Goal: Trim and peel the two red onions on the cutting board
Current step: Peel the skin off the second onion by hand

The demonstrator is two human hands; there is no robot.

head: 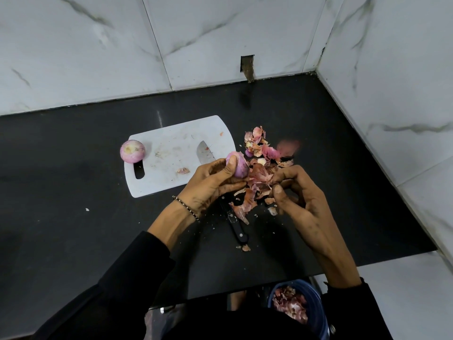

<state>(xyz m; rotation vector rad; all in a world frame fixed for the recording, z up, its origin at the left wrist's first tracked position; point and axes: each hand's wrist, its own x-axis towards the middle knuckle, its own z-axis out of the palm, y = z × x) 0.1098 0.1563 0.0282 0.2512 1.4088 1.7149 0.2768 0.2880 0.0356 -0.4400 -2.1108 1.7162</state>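
Head view: a white board (171, 148) lies on the dark counter (73, 168); the first onion (132, 151), pale and stripped of dry skin, sits on the board's left far corner, partly overhanging the edge, just above the handle slot; the second onion (239, 166) is held just off the board's right near edge, in the left hand (213, 182), whose fingers and thumb curl round it, its purple side showing towards the right; a beaded bracelet (186, 207) circles that wrist; the right hand (299, 195) is right of the board, beside the second onion, its fingers curled with the thumb drawn in to the fingertips at a clump of skins (259, 182); whether they pinch a skin I cannot tell; more skins spread over the counter from the board's right edge outward, and a blurred pink scrap (288, 146) shows right of that heap; a knife (204, 153) lies with its blade on the board's right part and its black handle on the counter nearer the person, the middle hidden under the left hand; a blue bowl (318, 325) of skins sits below the counter's near edge, well off from the board.
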